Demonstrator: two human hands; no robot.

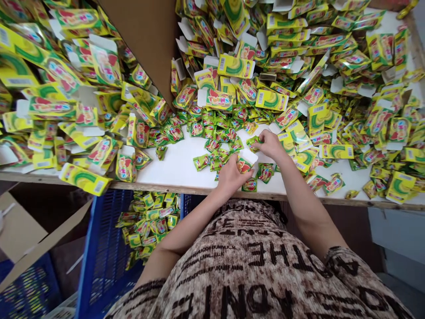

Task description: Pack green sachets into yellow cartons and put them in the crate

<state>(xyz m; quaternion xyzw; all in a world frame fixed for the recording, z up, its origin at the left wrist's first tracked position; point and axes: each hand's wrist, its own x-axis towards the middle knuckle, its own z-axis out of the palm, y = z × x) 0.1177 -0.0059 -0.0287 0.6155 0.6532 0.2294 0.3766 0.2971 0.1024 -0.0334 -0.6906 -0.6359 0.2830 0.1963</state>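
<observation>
My left hand point(232, 177) is closed round a small candy box point(245, 161) near the table's front edge, its white flap open at the top. My right hand point(270, 144) pinches a small green candy packet point(254, 142) just above and to the right of that box. More green candy packets point(212, 153) lie loose on the white table top point(175, 161) in front of my hands. One packet point(265, 172) lies below my right hand, close to the edge. My fingers hide part of the box and of the packet.
Yellow-green candy boxes point(235, 66) are heaped across the back and right. Another heap point(99, 106) fills the left, beside a brown cardboard panel point(142, 35). Below the wooden table edge point(159, 189), a blue crate point(99, 248) holds packed boxes point(152, 221).
</observation>
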